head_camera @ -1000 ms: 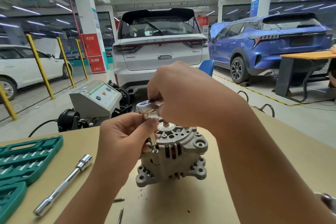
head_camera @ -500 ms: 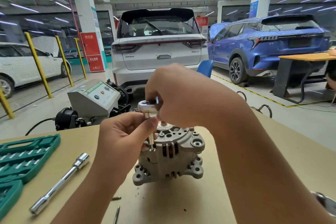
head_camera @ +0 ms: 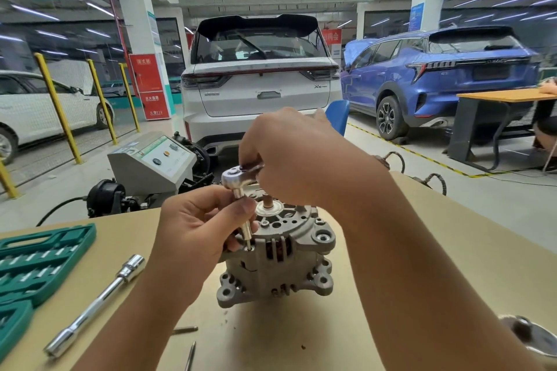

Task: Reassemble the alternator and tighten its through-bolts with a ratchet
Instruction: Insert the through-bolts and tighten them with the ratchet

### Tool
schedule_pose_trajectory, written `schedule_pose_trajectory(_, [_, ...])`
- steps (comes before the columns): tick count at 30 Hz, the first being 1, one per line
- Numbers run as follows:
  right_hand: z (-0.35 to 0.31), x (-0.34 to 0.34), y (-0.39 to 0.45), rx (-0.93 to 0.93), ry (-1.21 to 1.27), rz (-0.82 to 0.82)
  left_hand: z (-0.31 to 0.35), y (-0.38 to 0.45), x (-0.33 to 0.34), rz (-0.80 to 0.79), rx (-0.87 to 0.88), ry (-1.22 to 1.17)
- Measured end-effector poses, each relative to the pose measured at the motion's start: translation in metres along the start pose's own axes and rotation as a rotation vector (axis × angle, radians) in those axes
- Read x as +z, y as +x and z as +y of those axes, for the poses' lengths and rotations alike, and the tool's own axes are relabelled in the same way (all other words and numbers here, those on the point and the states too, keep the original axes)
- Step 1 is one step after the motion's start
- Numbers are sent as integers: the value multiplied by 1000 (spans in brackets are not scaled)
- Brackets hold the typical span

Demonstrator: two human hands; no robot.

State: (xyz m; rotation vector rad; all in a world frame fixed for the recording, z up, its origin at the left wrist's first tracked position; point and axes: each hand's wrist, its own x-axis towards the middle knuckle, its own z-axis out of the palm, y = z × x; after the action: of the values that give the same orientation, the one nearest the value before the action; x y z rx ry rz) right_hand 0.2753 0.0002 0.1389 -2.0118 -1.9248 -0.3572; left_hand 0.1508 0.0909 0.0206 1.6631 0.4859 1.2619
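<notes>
While the alternator (head_camera: 275, 262) stands upright near the middle of the frame on the tan table (head_camera: 452, 250), my left hand (head_camera: 196, 232) curls against its upper left side, thumb and fingers pinching the slim extension bar (head_camera: 245, 229) that drops from the ratchet (head_camera: 238, 176) into a bolt hole at the housing's edge. My right hand (head_camera: 301, 159) comes in from the lower right, its grip clenched round the ratchet handle just above the alternator; the handle itself is mostly hidden under my fingers. The ratchet's round head shows just left of that hand. At lower left of the frame a long chrome socket bar (head_camera: 96, 304) lies loose on the table, beside the green tool tray (head_camera: 39, 262) at the left edge. Two thin bolts (head_camera: 184, 330) lie at the bottom centre, close to my left forearm. Behind the table stands a grey test machine (head_camera: 150, 164), and past it a white car (head_camera: 259, 81) and a blue car (head_camera: 437, 75)
</notes>
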Motion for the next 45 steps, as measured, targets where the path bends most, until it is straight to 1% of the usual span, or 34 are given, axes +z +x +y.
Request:
schedule_pose_trajectory(4, [-1, -5, -6, -58, -29, 5, 2, 0, 6, 6, 32, 15])
schedule_pose_trajectory(7, [1, -5, -2, -45, 8, -22, 3, -2, 4, -23, 41, 36])
schedule_pose_trajectory(10, [-1, 1, 2, -23, 10, 7, 7, -3, 0, -70, 12, -15])
schedule_pose_trajectory(15, [0, 0, -3, -74, -42, 23, 2, -1, 8, 20, 45, 4])
schedule_pose_trajectory(20, [1, -2, 0, -22, 19, 19, 5, -3, 0, -77, 22, -6])
schedule_pose_trajectory(23, [0, -1, -1, -52, -3, 37, 5, -2, 3, -26, 36, 6])
schedule_pose_trajectory(26, [2, -4, -3, -60, -25, 14, 3, -2, 10, 12, 59, 20])
schedule_pose_trajectory(29, [4, -2, 1, -39, 64, 3, 5, -2, 4, -37, 21, -15])
schedule_pose_trajectory(31, [3, 1, 3, -28, 73, 24, 6, -2, 0, -70, 12, -35])
schedule_pose_trajectory(36, [5, 2, 3, -74, -6, 32, 3, -2, 6, 13, 43, 0])
schedule_pose_trajectory(41, [6, 3, 4, -25, 86, 22, 5, -2, 1, -68, 18, -43])
schedule_pose_trajectory(43, [3, 4, 4, -25, 51, 39, 5, -2, 1, -49, 22, -33])
schedule_pose_trajectory(45, [2, 3, 2, -57, -3, 21, 3, -2, 6, -24, 50, -9])
